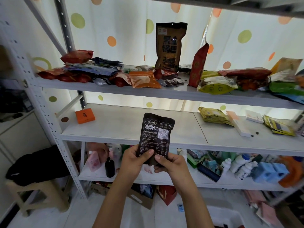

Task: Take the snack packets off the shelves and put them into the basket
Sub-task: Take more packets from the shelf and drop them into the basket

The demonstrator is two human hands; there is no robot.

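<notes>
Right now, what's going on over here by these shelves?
A person is holding a dark snack packet upright in front of the shelves, the left hand and the right hand both pinching its bottom edge. Many more packets lie heaped on the upper shelf, and a few sit on the middle shelf. A white container on the floor below may be the basket.

The black snack packet has its bottom edge hidden behind the left hand and right hand. Its small print is too fine to read. The white basket is cut off by the bottom edge. The green packet, perhaps crisps, runs off the right edge.
</notes>
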